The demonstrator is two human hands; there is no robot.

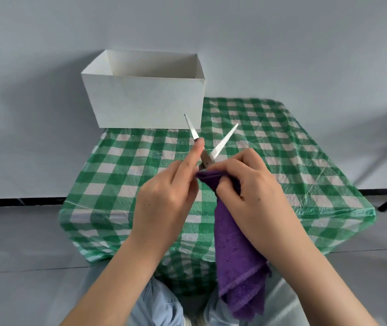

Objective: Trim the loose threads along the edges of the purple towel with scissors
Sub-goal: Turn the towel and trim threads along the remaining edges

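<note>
Left hand (164, 198): grasps the scissors (207, 147), index finger laid along one blade, the two blades spread wide and pointing toward the white box (143, 100). Right hand (253, 191): fingers curled tight round the bunched top of the purple towel (237, 260), held just beside the scissors' pivot, its length hanging down toward the lap. Checked table (282, 161): beneath both hands, carrying the white box at its far left corner.
</note>
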